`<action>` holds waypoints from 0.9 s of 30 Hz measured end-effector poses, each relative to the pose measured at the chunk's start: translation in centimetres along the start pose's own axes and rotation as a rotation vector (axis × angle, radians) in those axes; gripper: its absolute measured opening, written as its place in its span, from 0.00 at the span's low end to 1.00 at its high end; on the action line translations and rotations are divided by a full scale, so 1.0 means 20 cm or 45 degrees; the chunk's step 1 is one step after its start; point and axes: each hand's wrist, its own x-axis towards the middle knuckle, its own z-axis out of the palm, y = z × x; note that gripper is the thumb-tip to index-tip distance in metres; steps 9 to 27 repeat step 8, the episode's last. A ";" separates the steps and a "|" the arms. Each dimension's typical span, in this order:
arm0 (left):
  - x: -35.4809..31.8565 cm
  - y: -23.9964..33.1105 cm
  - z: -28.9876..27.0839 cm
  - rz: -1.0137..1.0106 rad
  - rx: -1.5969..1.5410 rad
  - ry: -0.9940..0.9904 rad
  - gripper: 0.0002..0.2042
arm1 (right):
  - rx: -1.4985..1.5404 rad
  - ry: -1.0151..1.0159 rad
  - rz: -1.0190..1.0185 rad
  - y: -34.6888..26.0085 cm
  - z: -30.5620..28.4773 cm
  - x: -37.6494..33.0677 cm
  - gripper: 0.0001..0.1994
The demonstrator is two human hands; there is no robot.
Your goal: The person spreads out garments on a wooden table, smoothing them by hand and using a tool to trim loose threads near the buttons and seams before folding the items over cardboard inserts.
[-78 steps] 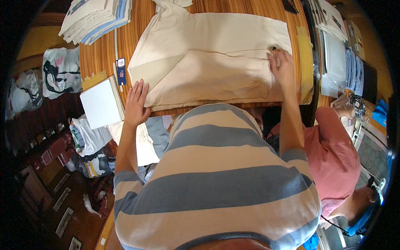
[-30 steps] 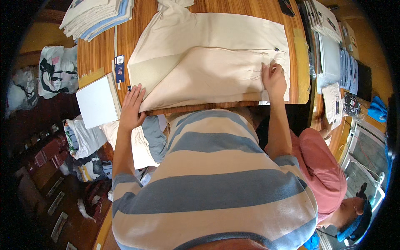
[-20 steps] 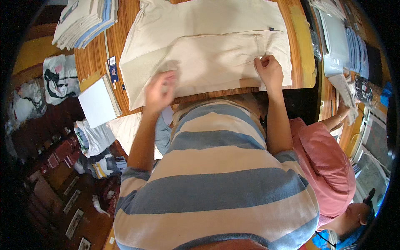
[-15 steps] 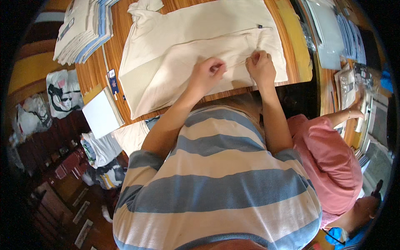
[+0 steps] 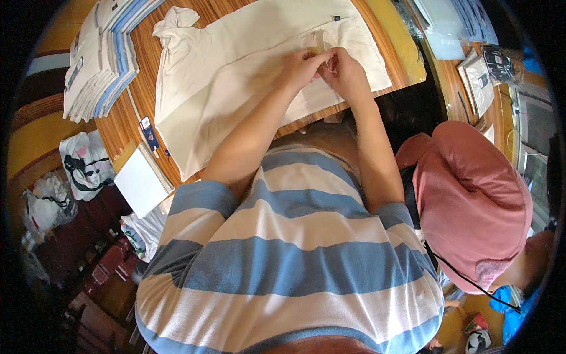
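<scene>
A cream knit garment [image 5: 218,76] lies spread on the wood-grain table, its lower layer partly folded over. Above its right part, my left hand [image 5: 302,71] and my right hand [image 5: 349,75] meet, fingertips pinched together. A thin whitish strand or strip [image 5: 329,66] shows between the fingers; its kind is too small to make out. Just beyond the hands, a small dark label [image 5: 336,18] sits on the cloth. At the garment's far left, a bunched sleeve or collar end [image 5: 177,26] rests on the table.
Folded cream and blue garments [image 5: 103,65] are stacked at the far left. Nearby lie a dark blue hang tag [image 5: 149,134] and a white card pile [image 5: 143,180]. A co-worker in pink [image 5: 471,200] is close on my right, beside another table with packed garments [image 5: 476,82].
My hands, apart before, have come together over the cloth, the left moving right. The view has shifted somewhat. The co-worker's outstretched arm is no longer visible.
</scene>
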 end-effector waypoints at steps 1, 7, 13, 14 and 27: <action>0.00 0.01 0.00 -0.030 -0.037 -0.017 0.25 | 0.023 0.012 -0.047 0.02 -0.02 0.01 0.24; 0.01 -0.10 -0.09 -0.049 -0.186 -0.070 0.21 | 0.106 -0.054 -0.247 0.02 -0.03 -0.01 0.41; 0.01 -0.12 -0.08 -0.030 -0.133 -0.031 0.21 | 0.104 -0.053 -0.270 0.02 -0.05 0.04 0.41; 0.01 -0.12 -0.08 -0.030 -0.133 -0.031 0.21 | 0.104 -0.053 -0.270 0.02 -0.05 0.04 0.41; 0.01 -0.12 -0.08 -0.030 -0.133 -0.031 0.21 | 0.104 -0.053 -0.270 0.02 -0.05 0.04 0.41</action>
